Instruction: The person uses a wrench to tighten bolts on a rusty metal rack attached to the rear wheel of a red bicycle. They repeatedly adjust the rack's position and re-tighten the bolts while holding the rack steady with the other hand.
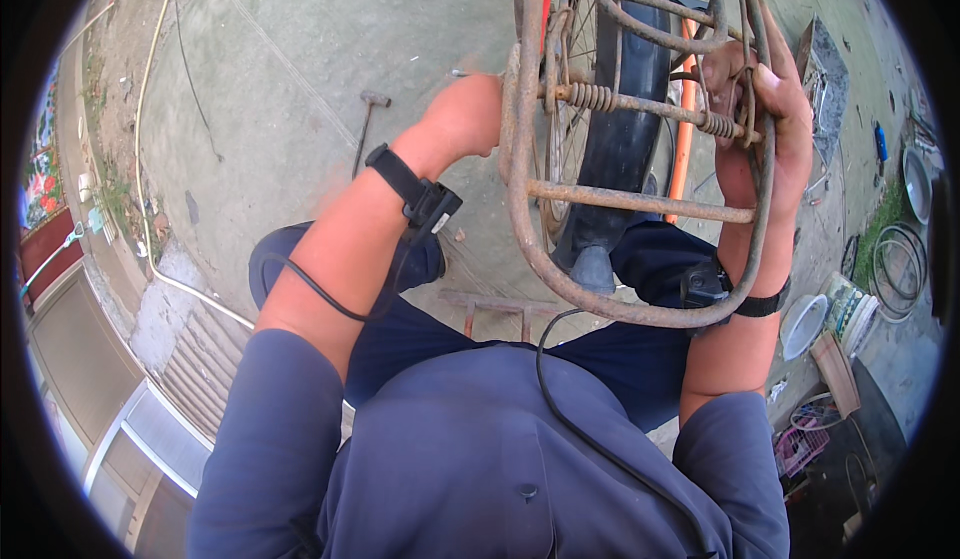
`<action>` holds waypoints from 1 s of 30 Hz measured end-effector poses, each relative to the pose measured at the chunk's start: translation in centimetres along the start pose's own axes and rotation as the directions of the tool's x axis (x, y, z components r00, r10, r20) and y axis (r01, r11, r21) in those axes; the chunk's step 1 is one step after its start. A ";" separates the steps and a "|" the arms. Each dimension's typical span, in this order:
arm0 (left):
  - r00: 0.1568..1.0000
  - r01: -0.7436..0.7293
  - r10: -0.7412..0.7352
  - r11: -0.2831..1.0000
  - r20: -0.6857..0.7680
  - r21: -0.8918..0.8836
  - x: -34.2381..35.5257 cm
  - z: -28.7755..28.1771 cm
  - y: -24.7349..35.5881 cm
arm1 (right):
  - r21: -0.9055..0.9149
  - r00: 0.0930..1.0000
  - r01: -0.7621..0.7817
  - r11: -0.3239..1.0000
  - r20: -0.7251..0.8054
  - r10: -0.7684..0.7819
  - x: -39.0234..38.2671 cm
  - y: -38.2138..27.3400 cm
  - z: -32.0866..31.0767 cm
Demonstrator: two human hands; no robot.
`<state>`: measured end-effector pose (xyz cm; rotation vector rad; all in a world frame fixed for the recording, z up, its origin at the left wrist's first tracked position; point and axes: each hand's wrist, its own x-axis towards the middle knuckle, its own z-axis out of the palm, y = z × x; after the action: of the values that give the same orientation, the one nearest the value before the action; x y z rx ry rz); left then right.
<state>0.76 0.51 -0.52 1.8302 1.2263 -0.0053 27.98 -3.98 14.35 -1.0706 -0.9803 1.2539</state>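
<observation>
While a spoked wheel with a black rubber tyre (625,59) stands at the upper centre of the frame, with a rusty looped metal rack (640,202) crossing in front, the work looks under way: rack, rusty coil springs (590,97) and wheel seem fitted together, no part visibly detached, and how much remains cannot be judged. At upper right, the right hand (752,94) has curled fingers at the rack's right side, but bars cover the contact, so its grip is uncertain. The left hand (470,114), left of the rack, is blurred, its fingers hidden; I cannot tell what it holds. The upper edge cuts off wheel and rack; a T-shaped metal tool (375,101) lies left of centre.
</observation>
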 end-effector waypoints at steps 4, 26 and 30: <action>0.998 -0.048 0.045 0.996 0.039 0.072 -0.2 0.7 0.1 | 0.012 1.000 0.006 1.000 0.024 -0.007 0.1 0.0 0.0; 0.950 0.186 -0.212 0.974 -0.229 -0.132 -3.6 10.7 -4.7 | -0.060 0.996 -0.018 0.998 -0.084 0.013 0.0 -0.6 1.6; 0.948 0.153 -0.172 0.984 -0.268 -0.089 -5.2 8.2 -3.3 | 0.096 0.998 0.064 0.993 -0.029 -0.062 0.2 -1.0 3.3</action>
<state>-0.66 -8.47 -5.25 1.7066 1.5504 0.2017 25.04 -3.52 16.13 -0.9709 -0.9172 1.2209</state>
